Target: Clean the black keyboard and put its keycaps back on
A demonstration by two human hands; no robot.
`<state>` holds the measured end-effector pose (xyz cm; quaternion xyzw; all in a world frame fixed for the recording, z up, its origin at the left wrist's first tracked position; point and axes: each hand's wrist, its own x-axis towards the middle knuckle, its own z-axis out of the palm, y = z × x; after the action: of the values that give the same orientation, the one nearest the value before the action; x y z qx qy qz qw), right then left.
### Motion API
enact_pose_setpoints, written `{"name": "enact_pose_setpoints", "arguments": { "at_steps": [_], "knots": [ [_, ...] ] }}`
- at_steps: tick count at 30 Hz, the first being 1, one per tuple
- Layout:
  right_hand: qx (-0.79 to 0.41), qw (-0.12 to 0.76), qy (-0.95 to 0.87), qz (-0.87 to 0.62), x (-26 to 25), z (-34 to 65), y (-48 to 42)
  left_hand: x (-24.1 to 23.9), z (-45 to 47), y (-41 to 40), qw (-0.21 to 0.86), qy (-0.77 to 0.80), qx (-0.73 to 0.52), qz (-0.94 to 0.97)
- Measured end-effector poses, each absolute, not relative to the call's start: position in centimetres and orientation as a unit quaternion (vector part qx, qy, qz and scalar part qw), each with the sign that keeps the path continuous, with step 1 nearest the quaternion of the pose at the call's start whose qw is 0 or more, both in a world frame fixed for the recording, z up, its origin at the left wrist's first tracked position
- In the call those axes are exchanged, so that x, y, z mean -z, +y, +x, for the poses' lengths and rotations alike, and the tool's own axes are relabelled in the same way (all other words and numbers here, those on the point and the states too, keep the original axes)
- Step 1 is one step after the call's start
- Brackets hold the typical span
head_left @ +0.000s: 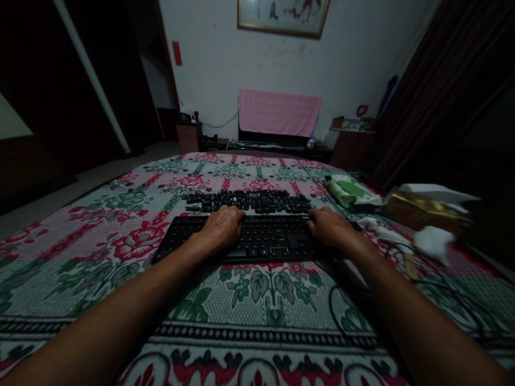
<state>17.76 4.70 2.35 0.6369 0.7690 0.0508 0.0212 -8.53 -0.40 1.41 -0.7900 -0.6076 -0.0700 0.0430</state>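
Left hand (223, 224) and right hand (328, 226) at a black keyboard (263, 236) – 2 hands, 1 board.
The keyboard lies across a floral bedspread (132, 289), small key seats showing in rows on its face. The left hand rests over its left-centre part, fingers bent toward the back edge; the right hand is over the right end, fingers curled – I cannot tell whether either pinches anything. Just beyond the back edge, loose black keycaps (261, 201) are spread in a long, low heap. To the right sit a green-and-white packet (354, 192), a gold box (420, 210) and a crumpled white tissue (434, 242), with a black cable (332, 308) looping nearer the right forearm.
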Motion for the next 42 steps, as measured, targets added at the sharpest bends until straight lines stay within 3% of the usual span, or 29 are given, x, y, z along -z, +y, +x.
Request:
{"name": "enact_pose_setpoints", "arguments": {
  "at_steps": [17, 28, 42],
  "knots": [
    [-0.061, 0.016, 0.798, 0.599, -2.7, 16.6, 3.8, -2.2, -8.7, -0.2, 0.047, -0.637, 0.043, -0.769],
    [-0.06, -0.093, 0.878, 0.466, -2.5, 9.1, 7.9, -0.6, -7.9, -0.1, 0.047, -0.582, 0.087, -0.807],
    [-0.04, -0.041, 0.886, 0.46, -1.5, 7.2, 10.3, -0.7, -8.0, -0.1, 0.042, -0.582, 0.08, -0.808]
  ]
}}
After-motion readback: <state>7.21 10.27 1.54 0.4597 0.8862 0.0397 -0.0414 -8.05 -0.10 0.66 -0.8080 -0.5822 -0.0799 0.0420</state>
